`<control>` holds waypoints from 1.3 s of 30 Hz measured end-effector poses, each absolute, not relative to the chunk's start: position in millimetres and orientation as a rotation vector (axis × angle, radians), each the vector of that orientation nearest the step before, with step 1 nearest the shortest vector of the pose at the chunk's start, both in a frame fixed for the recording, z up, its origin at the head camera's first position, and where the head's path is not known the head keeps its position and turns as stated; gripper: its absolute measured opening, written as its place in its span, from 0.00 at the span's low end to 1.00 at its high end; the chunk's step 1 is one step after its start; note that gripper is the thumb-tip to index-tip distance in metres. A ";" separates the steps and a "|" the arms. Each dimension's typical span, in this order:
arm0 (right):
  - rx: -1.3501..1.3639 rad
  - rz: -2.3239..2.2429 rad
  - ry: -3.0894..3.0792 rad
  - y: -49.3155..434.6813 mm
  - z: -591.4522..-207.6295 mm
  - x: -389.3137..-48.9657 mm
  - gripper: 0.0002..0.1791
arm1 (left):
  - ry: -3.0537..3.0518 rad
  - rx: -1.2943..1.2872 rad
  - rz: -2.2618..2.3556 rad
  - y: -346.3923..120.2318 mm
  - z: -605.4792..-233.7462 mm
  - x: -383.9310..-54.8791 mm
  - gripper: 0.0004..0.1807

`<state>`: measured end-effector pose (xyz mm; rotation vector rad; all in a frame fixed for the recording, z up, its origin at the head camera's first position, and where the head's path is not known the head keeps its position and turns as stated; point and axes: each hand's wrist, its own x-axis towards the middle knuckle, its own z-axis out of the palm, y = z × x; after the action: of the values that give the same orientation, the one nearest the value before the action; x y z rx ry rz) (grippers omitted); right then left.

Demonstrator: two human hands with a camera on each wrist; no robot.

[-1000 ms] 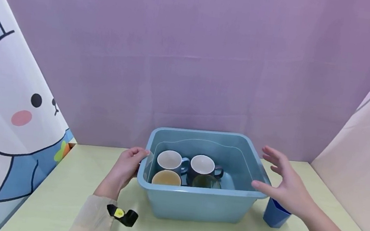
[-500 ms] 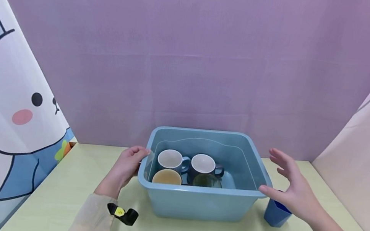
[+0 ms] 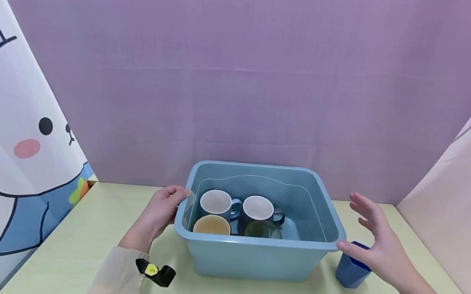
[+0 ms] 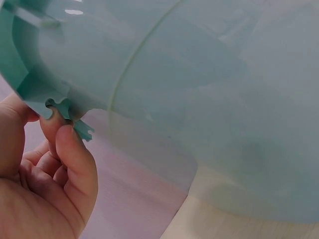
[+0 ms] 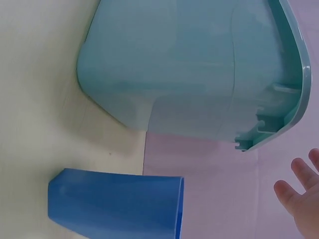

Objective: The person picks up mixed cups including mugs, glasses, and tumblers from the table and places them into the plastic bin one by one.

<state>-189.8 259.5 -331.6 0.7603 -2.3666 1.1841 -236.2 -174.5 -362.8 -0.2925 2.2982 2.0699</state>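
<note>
A light blue plastic bin [image 3: 254, 262] stands on the table with several cups in it. At its left rim my left hand [image 3: 163, 208] grips the edge; the left wrist view shows the fingers [image 4: 75, 162] curled under the rim. Inside are a blue mug [image 3: 216, 204], a dark mug [image 3: 248, 223], a cup with a yellowish inside [image 3: 212, 225] and a dark green, see-through cup [image 3: 263, 229]. My right hand [image 3: 387, 254] is spread, holding nothing, just right of the bin. Partly behind that hand, a blue angular cup [image 3: 351, 274] stands upright on the table.
The pale table [image 3: 87, 241] carries the bin and ends at a purple backdrop [image 3: 262, 72] behind it. Printed cloth panels flank it: a cartoon animal [image 3: 26, 126] on the left, a pink and cream panel [image 3: 468, 190] on the right.
My right hand has drifted right and slightly down, away from the bin's right rim, showing more of the blue cup. The left hand and bin stay about where they were.
</note>
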 end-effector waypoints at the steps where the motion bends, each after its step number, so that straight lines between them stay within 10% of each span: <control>1: 0.758 1.186 -2.365 260.3 -332.0 -189.6 0.54 | 2.301 -0.295 2.065 -174.6 -363.0 -236.3 0.18; 39: 0.731 1.260 -2.334 284.6 -356.2 -182.9 0.55 | 2.279 -0.291 2.081 -174.7 -360.2 -235.6 0.19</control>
<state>-182.9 284.6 -356.2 0.7311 -2.3342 1.2597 -235.6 -174.7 -360.2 -0.2909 2.2792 2.0813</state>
